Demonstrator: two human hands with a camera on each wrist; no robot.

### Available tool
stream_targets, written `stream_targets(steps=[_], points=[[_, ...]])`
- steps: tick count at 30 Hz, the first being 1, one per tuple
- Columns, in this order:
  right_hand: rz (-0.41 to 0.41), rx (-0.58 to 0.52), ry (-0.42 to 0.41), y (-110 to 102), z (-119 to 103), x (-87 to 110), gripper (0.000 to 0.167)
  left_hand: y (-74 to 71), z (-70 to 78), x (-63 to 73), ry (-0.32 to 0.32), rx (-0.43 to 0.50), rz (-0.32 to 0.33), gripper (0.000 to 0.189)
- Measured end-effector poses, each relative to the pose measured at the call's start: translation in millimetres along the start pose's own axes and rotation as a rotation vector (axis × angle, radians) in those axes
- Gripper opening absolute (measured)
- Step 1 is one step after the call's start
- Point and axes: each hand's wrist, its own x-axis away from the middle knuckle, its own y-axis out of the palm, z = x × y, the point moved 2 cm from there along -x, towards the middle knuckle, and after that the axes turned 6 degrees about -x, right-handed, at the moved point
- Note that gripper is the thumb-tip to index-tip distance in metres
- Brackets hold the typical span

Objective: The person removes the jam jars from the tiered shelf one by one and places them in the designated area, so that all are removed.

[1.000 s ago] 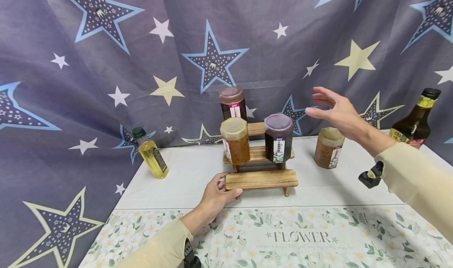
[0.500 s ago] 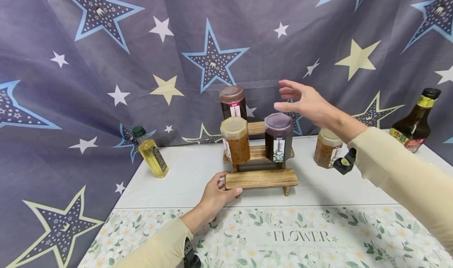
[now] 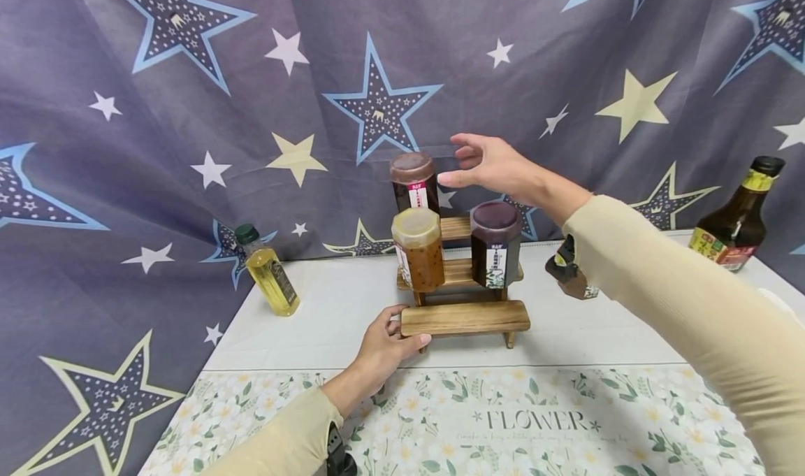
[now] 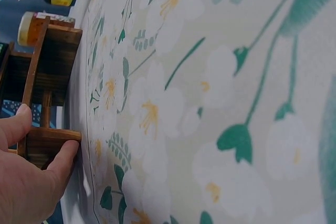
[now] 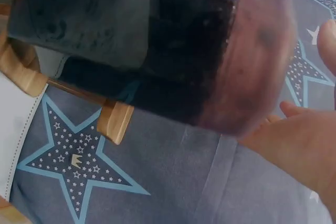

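Right hand [image 3: 493, 167]: fingers spread from thumb; left hand [image 3: 382, 343]: pinching wooden stand [image 3: 472, 316], lowest step | dark jar [image 3: 403, 191]: dusty-pink lid [image 3: 411, 163], white-and-magenta label [image 3: 418, 195] | white tabletop [image 3: 339, 301], floral cloth [image 3: 409, 420], starry purple backdrop [image 3: 465, 15] | jar on stand's top tier, just left of right thumb; contact I cannot tell from my head view.

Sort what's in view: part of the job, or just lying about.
Job, likely: rack, in the left grip; top jar, near the right grip; orange rack jar; purple-lidded jar; perhaps the table jar.

Lying about, apparently: yellow bottle; dark bottle.
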Motion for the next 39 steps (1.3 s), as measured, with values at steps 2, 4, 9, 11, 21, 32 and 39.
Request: stream_targets(steps=[2,4,9,11,21,32,39], points=[[-0.012,0.000,0.022,4.7,-0.8,-4.6,0.086,-0.1,0.0,-0.3,0.000,-0.001,0.001,0.075],[-0.019,0.012,0.043,9.4,-1.6,-8.2,0.087,-0.1,0.0,-0.4,-0.001,0.000,0.000,0.075],[0.001,0.048,0.084,20.9,-6.3,-15.8,0.092,-0.2,0.1,0.0,-0.003,-0.005,0.001,0.076],[0.014,0.052,0.100,25.2,-8.4,-18.6,0.093,-0.4,0.3,0.3,-0.003,-0.006,0.001,0.075],[-0.011,0.002,0.082,42.5,-14.3,-33.1,0.090,-0.2,0.3,1.6,0.005,-0.002,-0.007,0.076],[0.047,0.077,0.069,53.0,-18.2,-42.1,0.083,-1.6,-0.5,1.6,-0.002,-0.009,-0.006,0.077],[0.058,0.063,0.074,52.0,-16.7,-42.7,0.081,-1.2,0.7,1.5,-0.008,0.001,0.000,0.075]])
